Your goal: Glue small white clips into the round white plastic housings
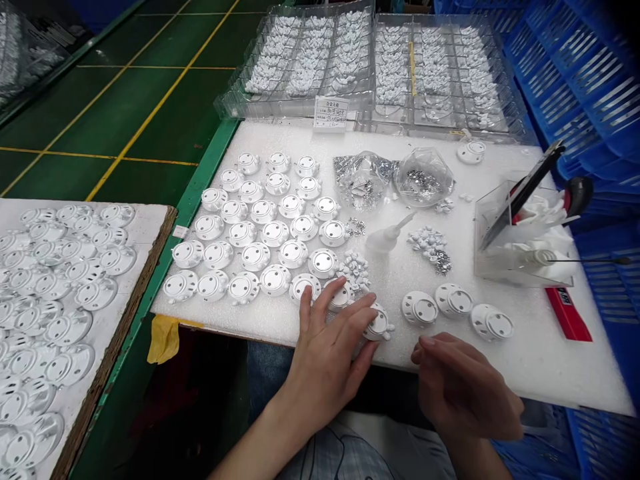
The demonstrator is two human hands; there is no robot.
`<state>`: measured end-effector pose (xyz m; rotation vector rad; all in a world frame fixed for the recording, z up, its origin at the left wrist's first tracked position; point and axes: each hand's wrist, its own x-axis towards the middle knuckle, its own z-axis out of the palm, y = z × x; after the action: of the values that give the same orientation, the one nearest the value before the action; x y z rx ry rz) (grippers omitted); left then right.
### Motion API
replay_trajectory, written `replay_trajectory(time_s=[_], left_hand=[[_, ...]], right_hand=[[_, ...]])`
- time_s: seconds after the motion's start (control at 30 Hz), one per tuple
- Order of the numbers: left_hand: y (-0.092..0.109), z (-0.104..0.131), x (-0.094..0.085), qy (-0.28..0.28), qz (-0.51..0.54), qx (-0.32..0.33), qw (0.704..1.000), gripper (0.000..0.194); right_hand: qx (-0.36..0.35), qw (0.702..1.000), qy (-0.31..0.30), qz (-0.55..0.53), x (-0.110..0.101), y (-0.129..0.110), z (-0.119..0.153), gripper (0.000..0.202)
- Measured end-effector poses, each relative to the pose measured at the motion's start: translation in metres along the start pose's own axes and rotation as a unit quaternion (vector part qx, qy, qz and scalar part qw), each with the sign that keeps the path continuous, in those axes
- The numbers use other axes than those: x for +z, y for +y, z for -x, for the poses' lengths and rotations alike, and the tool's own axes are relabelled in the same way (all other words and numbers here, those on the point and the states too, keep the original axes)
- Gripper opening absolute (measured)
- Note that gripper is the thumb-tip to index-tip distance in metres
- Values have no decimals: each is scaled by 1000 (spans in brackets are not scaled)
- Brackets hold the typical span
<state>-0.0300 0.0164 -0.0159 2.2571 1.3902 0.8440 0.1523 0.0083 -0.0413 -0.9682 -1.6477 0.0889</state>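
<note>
My left hand lies with spread fingers at the front edge of a white foam board, its fingertips on round white plastic parts: one under the index finger, another by the middle fingers. Whether it grips either is unclear. My right hand hovers loosely curled over the board's front edge, just below three loose white parts; nothing shows in it. Rows of the same round white parts fill the board's left half.
A small squeeze bottle, piles of tiny metal pieces, two clear bags and a clear box sit on the board. Clear trays stand behind, blue crates right. Another board of parts lies left.
</note>
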Motion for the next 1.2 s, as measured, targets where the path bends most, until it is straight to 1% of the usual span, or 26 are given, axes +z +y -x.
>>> replay_trajectory(time_s=[0.33,0.57,0.83,1.03,1.2], left_hand=[[0,1,0,-1,7,1,1000,29],[-2,1,1,6,15,4,1000,29],[-2,1,1,12,15,6,1000,28],[-2,0,2,17,13,3,1000,31],[-3,1,4,26,22,-10,999,34]], right_hand=[[5,1000,-14,0,-1,-3,-3,57],[4,1000,-20,-5,-2,-1,-2,60],[0,1000,-12,7,-1,-1,-2,61],[5,1000,-18,13,0,-2,-2,54],[3,1000,-11,19,0,-2,-4,50]])
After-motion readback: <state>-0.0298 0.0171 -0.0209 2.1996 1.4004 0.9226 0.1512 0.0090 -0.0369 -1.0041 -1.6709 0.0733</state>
